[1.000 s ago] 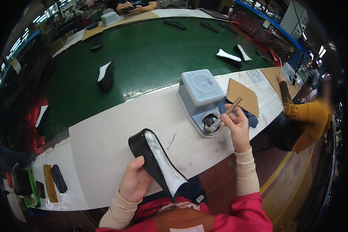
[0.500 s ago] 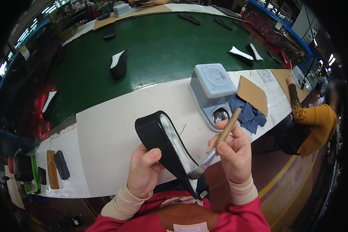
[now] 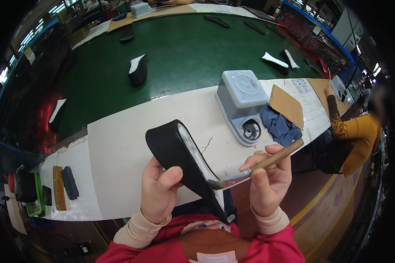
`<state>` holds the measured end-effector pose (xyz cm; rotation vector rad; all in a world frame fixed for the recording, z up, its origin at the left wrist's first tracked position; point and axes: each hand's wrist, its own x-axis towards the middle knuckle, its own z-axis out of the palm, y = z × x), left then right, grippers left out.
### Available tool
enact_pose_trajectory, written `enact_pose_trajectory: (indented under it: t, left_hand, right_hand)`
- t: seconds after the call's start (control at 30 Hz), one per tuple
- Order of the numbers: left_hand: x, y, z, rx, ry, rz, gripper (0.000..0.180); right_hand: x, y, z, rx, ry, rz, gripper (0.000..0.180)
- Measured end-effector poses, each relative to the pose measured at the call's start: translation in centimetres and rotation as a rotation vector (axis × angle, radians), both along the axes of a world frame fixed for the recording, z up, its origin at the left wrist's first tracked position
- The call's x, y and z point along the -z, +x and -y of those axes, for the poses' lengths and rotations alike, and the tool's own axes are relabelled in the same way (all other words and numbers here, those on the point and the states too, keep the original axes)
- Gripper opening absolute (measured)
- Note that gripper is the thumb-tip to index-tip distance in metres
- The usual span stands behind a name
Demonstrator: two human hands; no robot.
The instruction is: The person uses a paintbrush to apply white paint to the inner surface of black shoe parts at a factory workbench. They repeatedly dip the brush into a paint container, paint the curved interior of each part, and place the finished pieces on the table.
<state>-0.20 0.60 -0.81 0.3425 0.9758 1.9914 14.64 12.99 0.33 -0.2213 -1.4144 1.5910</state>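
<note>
My left hand (image 3: 159, 189) is closed around a black wedge shoe sole (image 3: 167, 142) with a whitish top face, held tilted above the near edge of the white worktop. Its thick heel end points up and away, and the thin end points down toward me. My right hand (image 3: 270, 186) pinches a brush (image 3: 274, 158) by its wooden handle. The dark bristles touch the whitish face near the thin end of the sole. Beyond the right hand stands a grey-blue plastic glue pot (image 3: 241, 94) with a round well (image 3: 251, 129) at its front.
A blue cloth (image 3: 281, 127) and a brown cardboard piece (image 3: 286, 107) lie right of the pot. Past the worktop, a green conveyor belt (image 3: 180, 52) carries several soles (image 3: 138, 72). Dark and wooden blocks (image 3: 69, 183) and a green basket (image 3: 37, 197) sit left. A co-worker (image 3: 360, 131) sits right.
The brush has swung flatter, its handle end lower and farther right, and its bristles have moved slightly up the sole. The sole has shifted a little left. Soles on the belt have drifted slightly right.
</note>
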Motion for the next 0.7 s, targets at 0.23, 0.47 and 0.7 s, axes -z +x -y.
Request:
enact_pose_trajectory:
  t: [0.23, 0.47, 0.7]
  left_hand:
    - [-0.1, -0.2, 0.3, -0.086, -0.01, -0.042, 0.045]
    - [-0.4, -0.3, 0.5, -0.114, -0.009, -0.057, 0.051]
    - [-0.5, -0.4, 0.5, -0.117, -0.025, -0.068, 0.053]
  right_hand:
    - [-0.5, 0.0, 0.0, -0.073, 0.011, 0.009, 0.046]
    - [-0.9, 0.4, -0.1, -0.125, 0.101, 0.043, 0.046]
    - [-1.3, 0.6, -0.1, -0.147, 0.177, 0.081, 0.047]
